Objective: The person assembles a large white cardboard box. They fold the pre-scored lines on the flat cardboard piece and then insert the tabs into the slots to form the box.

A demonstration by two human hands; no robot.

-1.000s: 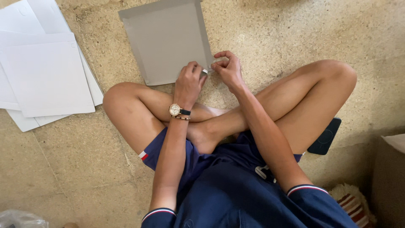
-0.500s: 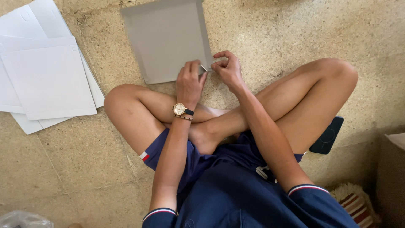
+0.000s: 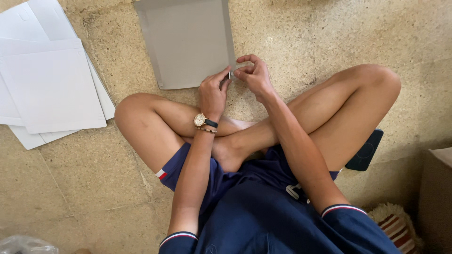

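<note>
On the speckled stone floor (image 3: 329, 37) the grey cardboard sheet (image 3: 188, 42) lies flat before crossed legs, its near corner pinched by left hand (image 3: 213, 91) and right hand (image 3: 254, 75); firm, even fingertip pressure seems best.

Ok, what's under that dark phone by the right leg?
The dark phone lies on the speckled floor. The right leg covers its near end, so whatever is beneath that part stays hidden.

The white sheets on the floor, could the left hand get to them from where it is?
Probably yes. The left hand is at the near corner of the grey card, and only bare floor lies between it and the white sheets. The raised left knee sits below that path.
</note>
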